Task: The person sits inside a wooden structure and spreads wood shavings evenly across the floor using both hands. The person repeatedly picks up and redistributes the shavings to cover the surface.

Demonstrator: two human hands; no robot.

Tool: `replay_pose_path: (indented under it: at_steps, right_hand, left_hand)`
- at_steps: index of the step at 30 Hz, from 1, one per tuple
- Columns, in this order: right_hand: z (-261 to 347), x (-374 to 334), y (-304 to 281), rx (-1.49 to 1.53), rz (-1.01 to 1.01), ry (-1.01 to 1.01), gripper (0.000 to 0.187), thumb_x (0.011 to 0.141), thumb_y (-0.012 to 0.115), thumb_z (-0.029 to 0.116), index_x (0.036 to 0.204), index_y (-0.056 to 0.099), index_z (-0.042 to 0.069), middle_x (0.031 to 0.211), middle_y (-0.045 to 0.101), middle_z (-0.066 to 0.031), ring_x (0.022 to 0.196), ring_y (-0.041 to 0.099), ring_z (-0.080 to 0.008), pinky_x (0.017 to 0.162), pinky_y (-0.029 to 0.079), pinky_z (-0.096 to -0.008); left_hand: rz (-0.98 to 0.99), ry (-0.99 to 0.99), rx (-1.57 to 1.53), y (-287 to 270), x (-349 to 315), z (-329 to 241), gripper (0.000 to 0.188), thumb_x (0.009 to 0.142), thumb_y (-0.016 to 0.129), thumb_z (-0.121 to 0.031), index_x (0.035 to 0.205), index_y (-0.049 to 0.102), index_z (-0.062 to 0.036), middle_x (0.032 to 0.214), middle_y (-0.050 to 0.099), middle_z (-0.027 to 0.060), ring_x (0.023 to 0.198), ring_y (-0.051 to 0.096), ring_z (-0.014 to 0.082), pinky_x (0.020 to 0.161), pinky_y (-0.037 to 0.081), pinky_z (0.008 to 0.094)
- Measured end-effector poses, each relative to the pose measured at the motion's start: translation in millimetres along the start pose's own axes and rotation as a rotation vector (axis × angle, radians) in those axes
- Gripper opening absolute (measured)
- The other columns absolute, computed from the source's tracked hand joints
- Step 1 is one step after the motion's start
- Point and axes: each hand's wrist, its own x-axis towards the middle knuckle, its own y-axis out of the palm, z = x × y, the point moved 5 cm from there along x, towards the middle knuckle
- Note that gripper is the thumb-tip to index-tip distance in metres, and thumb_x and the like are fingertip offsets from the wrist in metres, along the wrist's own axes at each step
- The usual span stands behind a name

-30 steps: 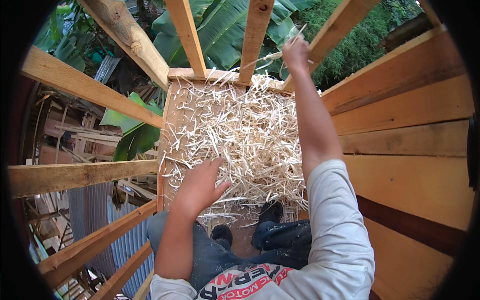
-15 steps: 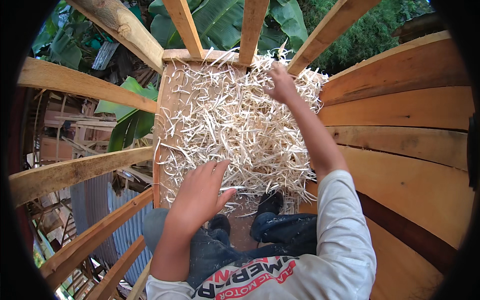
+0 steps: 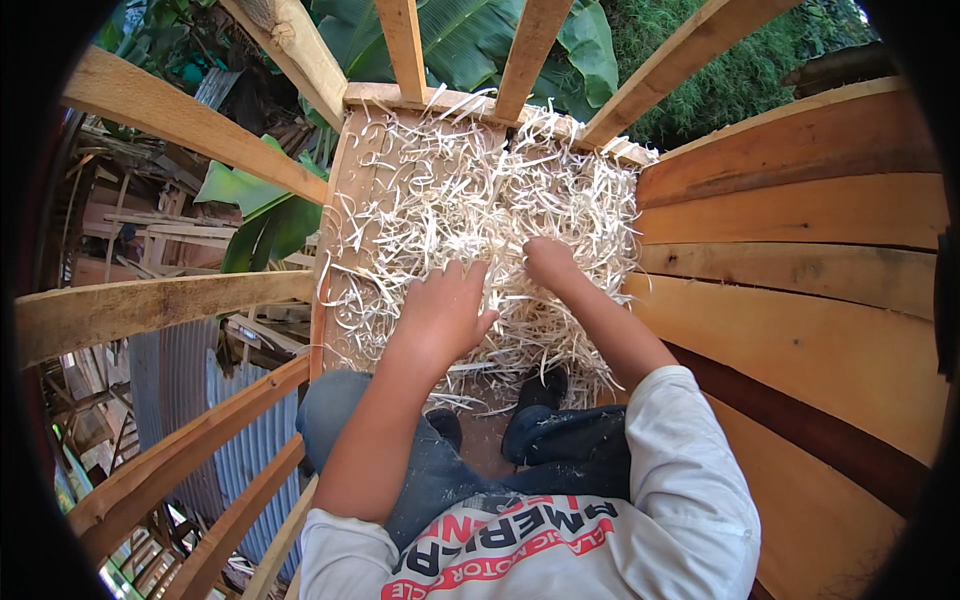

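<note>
Pale, curly wood shavings (image 3: 440, 215) cover much of a wooden board floor (image 3: 365, 150), thickest toward the middle and right. My left hand (image 3: 448, 312) lies palm down over the near part of the heap, thumb held apart and fingers stretched forward. Just to its right, my right hand (image 3: 549, 263) is curled into the shavings with its fingers closed around some of them. Its fingertips are partly hidden among the strands.
Spaced wooden slats (image 3: 170, 305) rise on the left and far sides. Overlapping planks (image 3: 800, 270) form a wall on the right. My shoes (image 3: 542, 388) stand at the near edge of the heap. Beyond the slats are banana leaves (image 3: 450, 40) and corrugated metal sheets (image 3: 245, 430).
My right hand has come back from the far edge to the middle of the heap. The left hand has moved slightly forward and right. Shavings at the far right have been drawn nearer.
</note>
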Motion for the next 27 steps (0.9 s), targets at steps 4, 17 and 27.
replay_pose_path:
  at_steps: [4,17,27]
  right_hand:
    - [25.6,-48.5,-95.0,0.168,-0.001,-0.026,0.021,0.079,0.069,0.021,0.095,0.073,0.007,0.088,0.070,-0.0162,0.085,0.068,-0.0319,0.076,0.053,-0.0408]
    - [41.0,-193.1,-211.7,0.731,-0.783,0.059,0.016,0.083,0.066,0.003,0.098,0.071,0.001,0.089,0.071,-0.0118,0.078,0.066,-0.0161,0.067,0.049,-0.0286]
    - [13.3,-182.9,-226.7,1.127,-0.957,0.053,0.014,0.089,0.067,0.006,0.101,0.067,-0.001,0.080,0.062,0.0015,0.066,0.052,-0.0020,0.055,0.040,-0.0170]
  left_hand:
    - [-0.147,0.087,-0.017,0.8,25.2,-7.2,0.059,0.083,0.069,-0.027,0.131,0.045,-0.0033,0.124,0.052,0.0229,0.113,0.054,0.0382,0.094,0.046,0.0446]
    - [0.037,0.160,-0.350,-4.6,65.8,-20.1,0.029,0.087,0.061,-0.027,0.080,0.065,0.0004,0.082,0.064,0.0202,0.078,0.061,0.0379,0.072,0.048,0.0454]
    - [-0.136,0.067,-0.321,-13.6,54.4,20.9,0.053,0.078,0.064,-0.007,0.129,0.050,-0.0052,0.126,0.051,0.0212,0.116,0.051,0.0392,0.100,0.043,0.0411]
